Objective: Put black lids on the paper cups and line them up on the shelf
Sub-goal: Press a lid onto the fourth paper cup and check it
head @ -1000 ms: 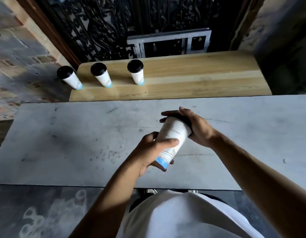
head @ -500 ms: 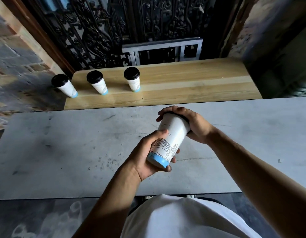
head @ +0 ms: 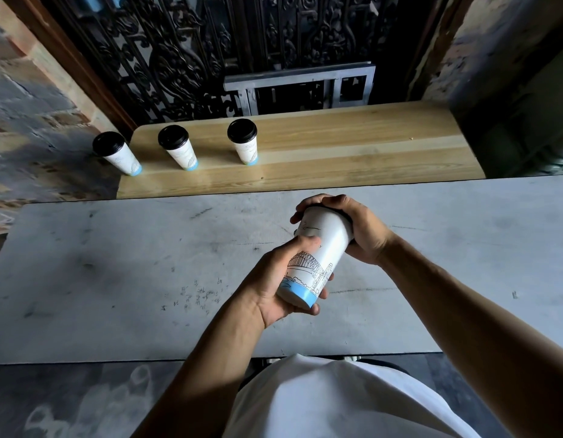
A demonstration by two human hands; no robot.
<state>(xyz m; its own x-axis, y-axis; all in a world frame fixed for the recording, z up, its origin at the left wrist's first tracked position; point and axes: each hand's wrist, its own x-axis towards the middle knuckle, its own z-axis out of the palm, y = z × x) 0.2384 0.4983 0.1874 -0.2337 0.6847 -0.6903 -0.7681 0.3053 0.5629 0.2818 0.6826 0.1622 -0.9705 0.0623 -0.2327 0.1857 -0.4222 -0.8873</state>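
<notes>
A white paper cup (head: 321,248) with a blue base band and a bridge drawing is held tilted over the grey table (head: 115,263). My left hand (head: 273,286) grips its lower half. My right hand (head: 352,229) is cupped over its top end, hiding the black lid almost fully; only a dark sliver shows under the palm. On the wooden shelf (head: 352,147) behind the table stand three lidded cups in a row: one (head: 117,153) at the left end, one (head: 179,148), and one (head: 243,140).
The shelf stretches bare to the right of the third cup. Behind it are a black ornate metal grille (head: 194,52) and a grey metal frame (head: 302,86). Brick wall lies to the left. My white shirt (head: 337,403) fills the bottom.
The cup has turned in my hands, so the bridge drawing now faces up. Both hands stay on it. The camera has dipped slightly, showing more of the shelf and grille.
</notes>
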